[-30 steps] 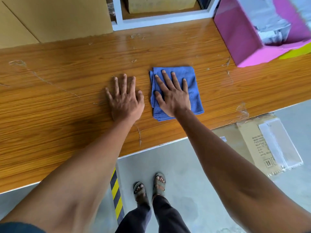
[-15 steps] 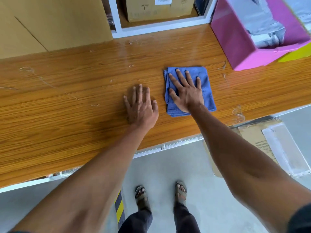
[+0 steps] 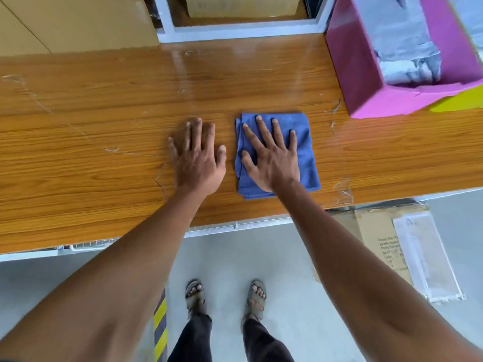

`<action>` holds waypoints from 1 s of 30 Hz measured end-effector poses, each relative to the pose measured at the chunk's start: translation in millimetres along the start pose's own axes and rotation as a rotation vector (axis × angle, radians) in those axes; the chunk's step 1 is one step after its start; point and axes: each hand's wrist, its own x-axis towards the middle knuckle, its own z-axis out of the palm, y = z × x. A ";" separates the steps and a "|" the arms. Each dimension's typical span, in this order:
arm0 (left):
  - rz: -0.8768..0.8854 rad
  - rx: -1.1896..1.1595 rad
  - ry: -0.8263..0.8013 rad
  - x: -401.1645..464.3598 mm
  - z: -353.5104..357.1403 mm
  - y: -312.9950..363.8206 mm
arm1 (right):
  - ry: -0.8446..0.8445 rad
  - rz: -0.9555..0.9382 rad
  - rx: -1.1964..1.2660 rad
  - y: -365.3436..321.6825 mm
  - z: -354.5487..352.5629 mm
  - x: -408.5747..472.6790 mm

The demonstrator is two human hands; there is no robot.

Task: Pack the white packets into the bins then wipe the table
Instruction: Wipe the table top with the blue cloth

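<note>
Right hand [image 3: 271, 159]: lying flat, fingers spread, pressing the folded blue cloth [image 3: 305, 152] onto the table [image 3: 104, 165]. Left hand [image 3: 196, 158]: lying open at its 9 o'clock, bracing. White packets [image 3: 402, 48]: sitting in pink bin [image 3: 366, 82], 2 o'clock. Advice: keeping palm pressure even, overlapping strokes.

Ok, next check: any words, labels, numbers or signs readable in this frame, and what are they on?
Nothing reads cleanly.
Flattened brown cardboard box on the floor: several lines of small black print, too blurred to quote.
Brown cardboard box in the white shelf: no legible marking.
Pink plastic bin, folded blue cloth, wooden table: no text.
</note>
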 end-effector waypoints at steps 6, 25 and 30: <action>0.010 -0.002 0.025 2.1 4.5 -0.8 | -0.013 0.015 0.000 9.7 -1.8 43.9; -0.007 -0.001 0.019 0.5 -0.8 0.8 | -0.014 0.000 0.015 -4.4 0.5 44.8; -0.013 -0.013 0.011 1.4 -4.4 3.0 | 0.015 -0.050 0.019 -14.9 6.1 -40.5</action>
